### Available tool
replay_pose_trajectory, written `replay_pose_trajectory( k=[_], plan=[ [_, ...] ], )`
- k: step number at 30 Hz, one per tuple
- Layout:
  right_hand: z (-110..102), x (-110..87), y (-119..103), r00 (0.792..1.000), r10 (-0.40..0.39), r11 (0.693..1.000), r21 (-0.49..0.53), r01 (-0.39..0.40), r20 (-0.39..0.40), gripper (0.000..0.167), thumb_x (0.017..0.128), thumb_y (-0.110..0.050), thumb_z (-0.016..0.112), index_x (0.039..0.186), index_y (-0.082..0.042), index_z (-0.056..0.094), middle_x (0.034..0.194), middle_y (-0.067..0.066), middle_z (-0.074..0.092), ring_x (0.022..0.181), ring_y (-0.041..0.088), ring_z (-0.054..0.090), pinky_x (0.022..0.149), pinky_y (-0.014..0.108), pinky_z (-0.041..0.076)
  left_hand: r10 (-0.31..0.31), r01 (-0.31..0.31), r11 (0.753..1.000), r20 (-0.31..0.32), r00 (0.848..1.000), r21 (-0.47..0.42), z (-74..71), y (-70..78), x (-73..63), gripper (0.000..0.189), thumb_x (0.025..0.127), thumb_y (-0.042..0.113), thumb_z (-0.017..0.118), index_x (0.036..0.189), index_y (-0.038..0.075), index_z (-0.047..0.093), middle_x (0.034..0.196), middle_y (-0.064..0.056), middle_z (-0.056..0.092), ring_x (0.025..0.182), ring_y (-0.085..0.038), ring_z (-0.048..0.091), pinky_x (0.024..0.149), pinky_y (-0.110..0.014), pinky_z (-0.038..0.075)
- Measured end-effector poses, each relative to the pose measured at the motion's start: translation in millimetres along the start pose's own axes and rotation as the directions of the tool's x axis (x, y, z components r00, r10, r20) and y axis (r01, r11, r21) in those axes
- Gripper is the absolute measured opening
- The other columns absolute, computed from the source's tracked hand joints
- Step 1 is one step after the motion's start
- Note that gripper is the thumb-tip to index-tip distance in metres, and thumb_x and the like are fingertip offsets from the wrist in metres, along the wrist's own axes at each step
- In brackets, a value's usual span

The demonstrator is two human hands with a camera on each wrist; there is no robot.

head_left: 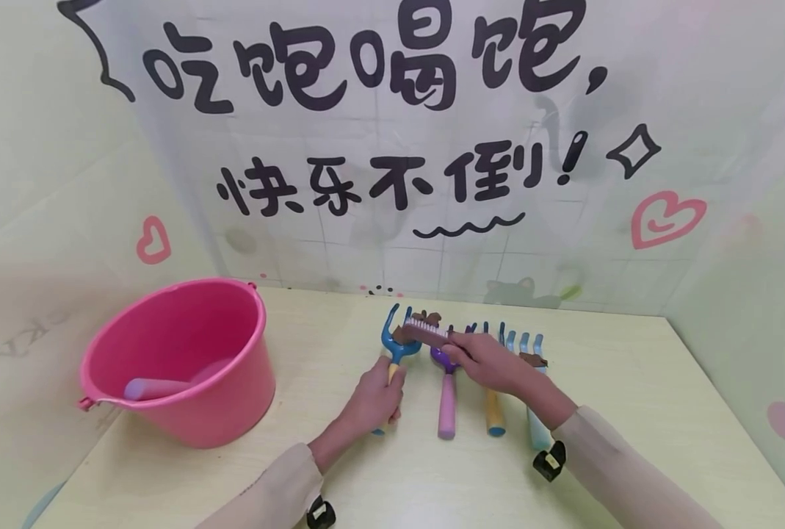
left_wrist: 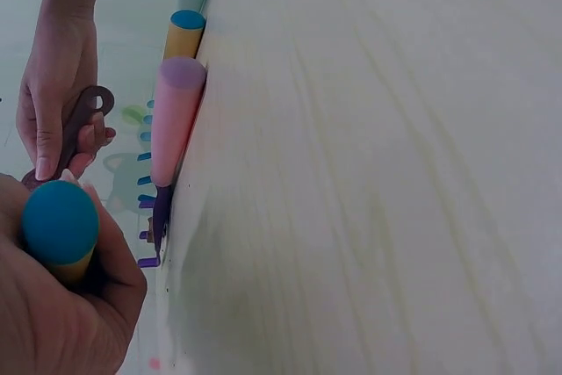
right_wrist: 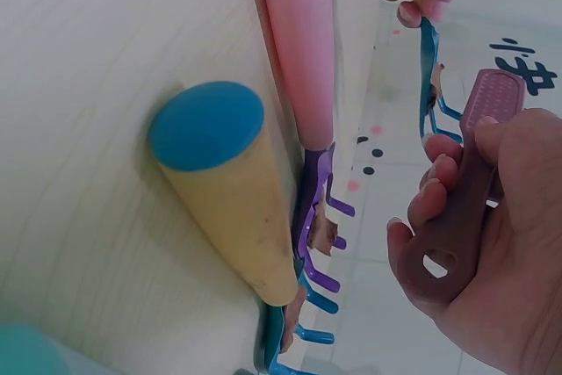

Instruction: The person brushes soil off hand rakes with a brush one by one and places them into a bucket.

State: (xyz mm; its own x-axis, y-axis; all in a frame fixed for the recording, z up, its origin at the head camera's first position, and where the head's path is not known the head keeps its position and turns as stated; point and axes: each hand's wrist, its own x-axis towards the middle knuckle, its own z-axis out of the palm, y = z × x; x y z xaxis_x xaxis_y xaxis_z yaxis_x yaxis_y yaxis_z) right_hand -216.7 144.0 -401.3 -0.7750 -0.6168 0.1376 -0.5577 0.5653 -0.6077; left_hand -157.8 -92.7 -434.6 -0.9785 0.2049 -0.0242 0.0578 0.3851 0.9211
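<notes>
My left hand (head_left: 374, 395) grips the yellow handle of a small blue garden hand rake (head_left: 392, 345), tines pointing away from me. Brown, crumpled bits lie among its tines. In my right hand (head_left: 491, 361) is a brown scrub brush (head_left: 428, 332) with pale bristles, held at the rake's head beside those bits. The right wrist view shows the brush's back and its handle with a hole (right_wrist: 448, 243), fingers wrapped round it. To the right lie a purple rake with a pink handle (head_left: 447, 408), a blue one with a yellow handle (head_left: 494, 413) and a light blue one (head_left: 537, 430).
A pink bucket (head_left: 240, 397) stands at the table's left, with a lilac-ended pink handle (head_left: 157, 388) inside. Brown bits (head_left: 533, 359) cling to the light blue rake. A printed sheet (head_left: 379, 257) hangs behind the pale wooden table (head_left: 663, 411).
</notes>
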Motion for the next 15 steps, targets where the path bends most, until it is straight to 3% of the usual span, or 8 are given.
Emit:
replay_pose_trajectory(
  k=[4,10,15],
  plan=[
    [2.3,2.0,-3.6,1.0,0.016,1.0,-0.013,-0.016,0.003,0.03,0.109,-0.029,0.048,0.1,-0.005,0.063,0.068,-0.005,0.049,0.062,0.013,0.047,0.059,0.031,0.041,-0.008,0.008,1.0,-0.005,1.0,-0.016,1.9,0.6,-0.7,0.02,0.11,0.019,0.042,0.103,0.0,0.045,0.059,-0.003,0.053,0.043,-0.013,0.052,0.042,-0.025,0.044],
    [2.9,8.4,-11.1,0.999,0.02,0.989,-0.143,-0.024,-0.03,0.037,0.109,-0.036,0.047,0.085,-0.012,0.062,0.062,-0.008,0.046,0.056,0.01,0.044,0.057,0.031,0.039,0.007,-0.009,0.998,-0.036,0.999,-0.057,6.1,0.3,-0.7,0.018,0.11,0.017,0.043,0.106,0.0,0.045,0.065,-0.005,0.055,0.044,-0.013,0.054,0.042,-0.027,0.047],
    [6.8,13.3,-14.4,0.999,-0.02,0.98,-0.201,0.013,-0.035,0.035,0.109,-0.035,0.048,0.088,-0.011,0.063,0.063,-0.009,0.048,0.058,0.009,0.047,0.059,0.031,0.042,0.009,-0.013,0.993,-0.041,0.999,-0.119,12.7,1.9,-2.2,0.017,0.11,0.015,0.043,0.108,-0.002,0.043,0.067,-0.007,0.057,0.044,-0.013,0.054,0.042,-0.029,0.049]
  ],
)
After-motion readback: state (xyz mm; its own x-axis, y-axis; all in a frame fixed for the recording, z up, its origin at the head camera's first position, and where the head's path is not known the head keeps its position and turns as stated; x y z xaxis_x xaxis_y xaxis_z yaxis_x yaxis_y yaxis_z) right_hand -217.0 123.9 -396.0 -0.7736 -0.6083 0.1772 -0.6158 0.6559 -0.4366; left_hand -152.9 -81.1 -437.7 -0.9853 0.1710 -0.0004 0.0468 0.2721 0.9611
